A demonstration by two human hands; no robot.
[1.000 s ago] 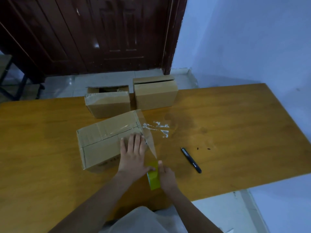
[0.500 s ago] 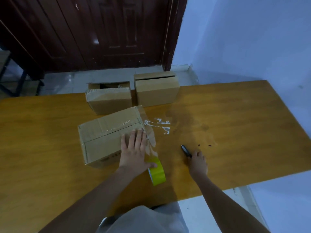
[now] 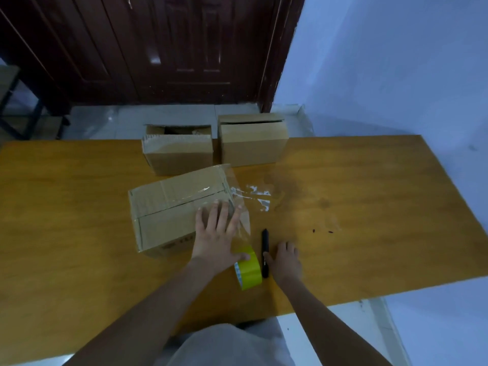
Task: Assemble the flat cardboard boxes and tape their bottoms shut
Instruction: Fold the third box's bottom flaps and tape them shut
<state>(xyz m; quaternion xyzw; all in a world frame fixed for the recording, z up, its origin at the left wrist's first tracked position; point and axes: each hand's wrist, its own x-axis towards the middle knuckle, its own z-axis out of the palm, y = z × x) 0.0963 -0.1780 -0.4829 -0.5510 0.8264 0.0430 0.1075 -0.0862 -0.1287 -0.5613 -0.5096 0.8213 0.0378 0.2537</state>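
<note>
A cardboard box lies on the wooden table with clear tape along its seam. My left hand presses flat on the box's right end, fingers straight, thumb against the yellow-green tape roll. A strip of clear tape runs from the box down to the roll, which stands on edge on the table. Just right of the roll, my right hand pinches a black cutter, which points away from me.
Two more cardboard boxes stand at the table's far edge: a left box with an open top and a right box. Scraps of clear tape stick to the table right of the box. A dark door is behind.
My right hand let go of the tape roll, reached right to the black cutter and brought it left beside the roll, turned to point away. My left hand stayed on the box.
</note>
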